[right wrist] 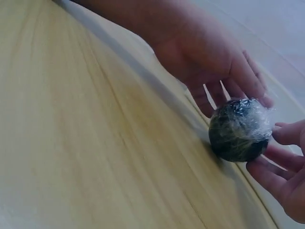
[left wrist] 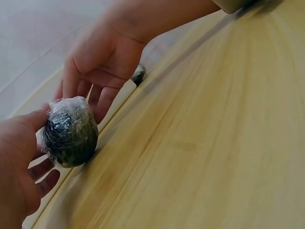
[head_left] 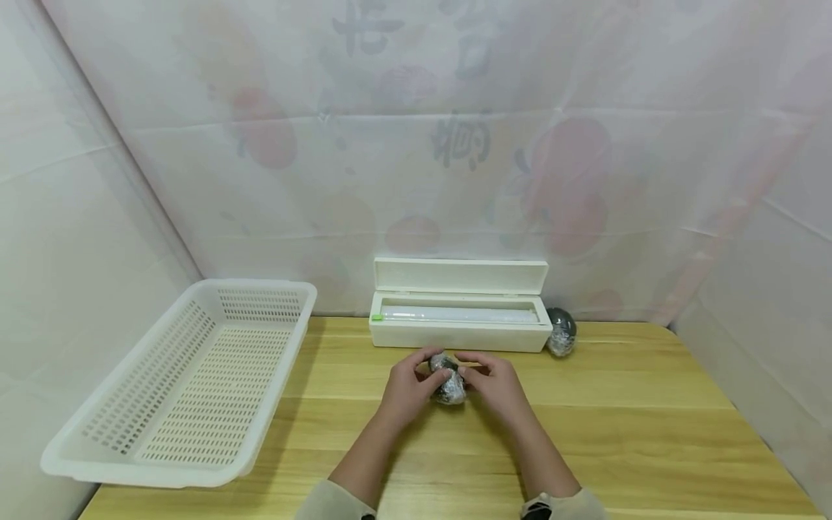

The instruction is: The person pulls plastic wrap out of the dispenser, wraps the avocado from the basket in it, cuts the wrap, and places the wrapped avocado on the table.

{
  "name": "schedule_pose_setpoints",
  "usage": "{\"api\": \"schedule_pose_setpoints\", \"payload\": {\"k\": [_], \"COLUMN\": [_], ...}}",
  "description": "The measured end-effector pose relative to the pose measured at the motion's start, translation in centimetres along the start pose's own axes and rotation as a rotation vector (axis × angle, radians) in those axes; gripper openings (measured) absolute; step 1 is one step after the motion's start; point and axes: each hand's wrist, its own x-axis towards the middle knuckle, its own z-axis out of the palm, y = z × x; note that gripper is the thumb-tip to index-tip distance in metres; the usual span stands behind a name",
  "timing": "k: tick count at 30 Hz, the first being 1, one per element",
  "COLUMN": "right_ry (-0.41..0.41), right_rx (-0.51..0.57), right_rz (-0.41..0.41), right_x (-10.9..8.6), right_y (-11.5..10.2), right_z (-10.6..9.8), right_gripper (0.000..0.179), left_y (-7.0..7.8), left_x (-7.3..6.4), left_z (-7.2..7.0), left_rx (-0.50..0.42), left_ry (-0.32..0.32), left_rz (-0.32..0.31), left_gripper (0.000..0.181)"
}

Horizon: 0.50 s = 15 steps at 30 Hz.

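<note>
A dark, egg-shaped thing point(head_left: 450, 390) in crinkled cling film is between my two hands, over the table near the film box. My left hand point(head_left: 403, 390) grips it from the left, thumb on the near side and index finger toward the far end. From the other side my right hand point(head_left: 499, 388) pinches it with thumb and fingers. Both wrist views show the film bunched pale on top of the dark thing point(left wrist: 71, 136), with its dark underside point(right wrist: 233, 143) low over the wood. What exactly is inside the film I cannot tell.
Behind my hands stands a white box point(head_left: 458, 338), lid up, with a roll of cling film point(head_left: 458, 315) inside. Another dark, film-wrapped thing point(head_left: 562, 332) sits against its right end. A white slotted basket point(head_left: 276, 375) takes up the table's left side. Fabric walls enclose the table point(head_left: 624, 448).
</note>
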Motion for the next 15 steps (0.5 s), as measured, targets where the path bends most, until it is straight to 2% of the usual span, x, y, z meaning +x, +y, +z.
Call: {"api": "schedule_pose_setpoints", "payload": {"k": [3,6,11,15], "right_ry": [0.009,-0.018,-0.146,-0.156], "right_rx": [0.005,-0.032,-0.086,-0.091], "right_rz": [0.003,-0.037,-0.176,-0.233], "right_x": [0.1,0.0,-1.0,-1.6], "right_y": [0.0,-0.2,-1.9,-3.1], "right_z": [0.1,0.1,-0.1,-0.3], "right_gripper": [0.022,0.021,0.020,0.014], "left_y": [0.0,-0.1,-0.2,0.4], "left_x": [0.0,0.0,0.3,0.3], "left_z": [0.1,0.2,0.0,-0.5], "left_rx": [0.011,-0.011,-0.097,-0.161], "left_ry": [0.005,0.035,0.082,0.099], "left_rz": [0.031,0.028,-0.055,-0.126], "left_gripper": [0.021,0.010,0.008,0.013]}}
